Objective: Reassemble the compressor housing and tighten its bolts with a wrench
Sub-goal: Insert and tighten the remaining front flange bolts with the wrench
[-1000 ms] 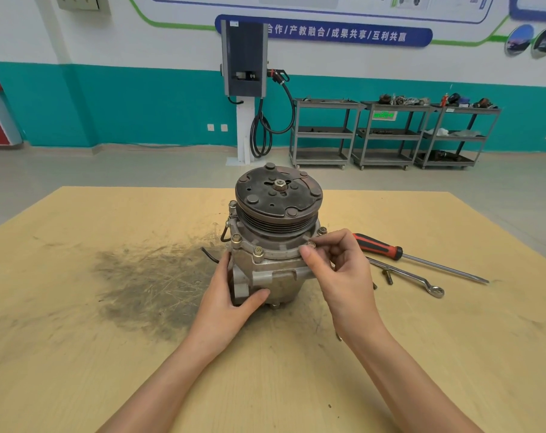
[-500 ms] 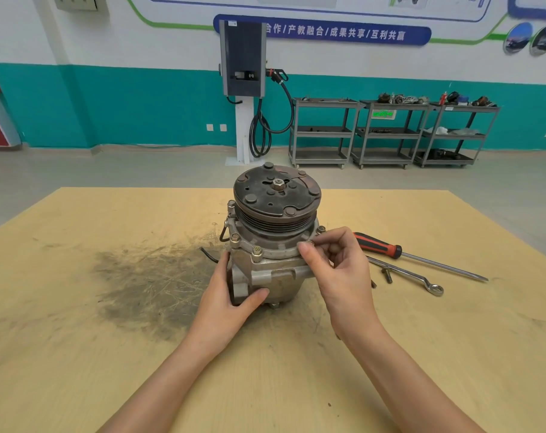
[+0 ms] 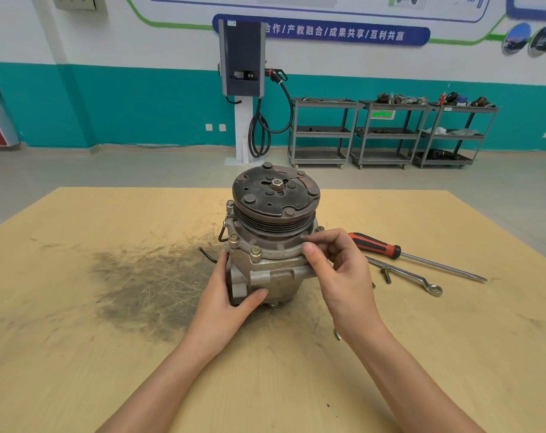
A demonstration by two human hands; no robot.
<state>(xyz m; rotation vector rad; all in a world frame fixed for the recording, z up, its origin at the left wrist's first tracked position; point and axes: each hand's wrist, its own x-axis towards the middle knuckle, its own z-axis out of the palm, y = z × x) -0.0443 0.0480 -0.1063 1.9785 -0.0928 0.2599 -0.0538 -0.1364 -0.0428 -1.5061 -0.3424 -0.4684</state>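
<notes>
The grey compressor [image 3: 273, 245] stands upright on the wooden table [image 3: 421, 354], its rusty pulley disc on top. Several bolts sit in the housing flange; one bolt [image 3: 255, 252] faces me at the front left. My left hand [image 3: 231, 303] grips the lower left of the housing, thumb across its front. My right hand [image 3: 337, 270] pinches a bolt at the flange's right front edge with thumb and curled fingers; the bolt itself is hidden under the fingertips. A ring wrench [image 3: 412, 276] lies on the table to the right.
A red-handled screwdriver [image 3: 399, 253] lies behind the wrench, and a loose bolt [image 3: 386, 275] beside it. A dark grimy smear [image 3: 150, 285] covers the table left of the compressor. Metal carts [image 3: 390, 132] and a charging post [image 3: 243, 89] stand by the far wall.
My right hand's fingers have shifted slightly at the flange bolt. The left hand and the compressor stay where they were.
</notes>
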